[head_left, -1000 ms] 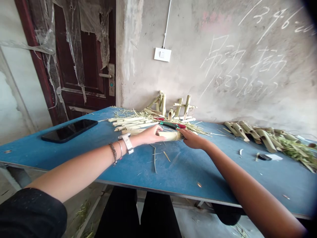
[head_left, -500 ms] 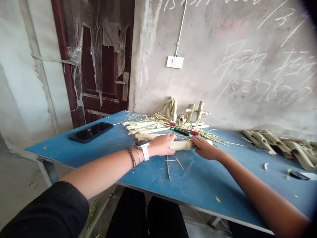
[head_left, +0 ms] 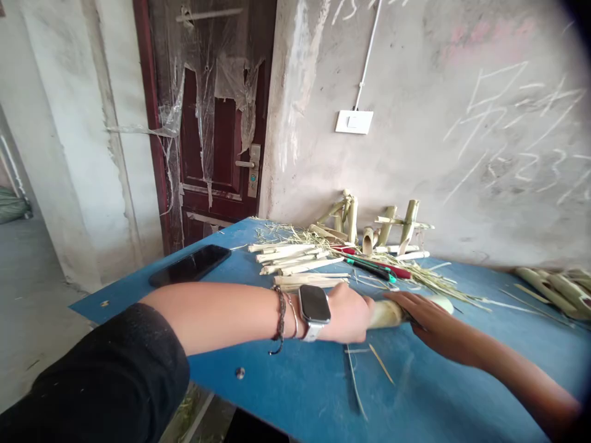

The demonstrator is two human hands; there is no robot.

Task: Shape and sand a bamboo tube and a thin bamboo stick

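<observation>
A pale green bamboo tube (head_left: pixel 386 314) lies sideways on the blue table (head_left: pixel 295 384). My left hand (head_left: pixel 347 312), with a watch on its wrist, is closed around the tube's left part and hides that end. Over the right part, my right hand (head_left: pixel 431 320) has its fingers laid across the tube and gripping it; a pale end sticks out beyond them. A thin dark edge shows beneath the right fingers, too small to name. Just behind the hands lie split bamboo pieces (head_left: pixel 300 255), a black-and-teal tool (head_left: pixel 369 266) and a red-handled one (head_left: pixel 399 271).
Cut bamboo uprights (head_left: pixel 353 220) stand against the wall amid green shavings (head_left: pixel 427 283). More notched bamboo (head_left: pixel 561 292) lies at the far right. A black phone (head_left: pixel 191 264) rests on the left, behind my left forearm. Loose slivers (head_left: pixel 354 381) lie near the front.
The camera has turned left and come lower, so the scene sits further right. My left forearm now lies more level across the table. Both hands remain on the bamboo tube.
</observation>
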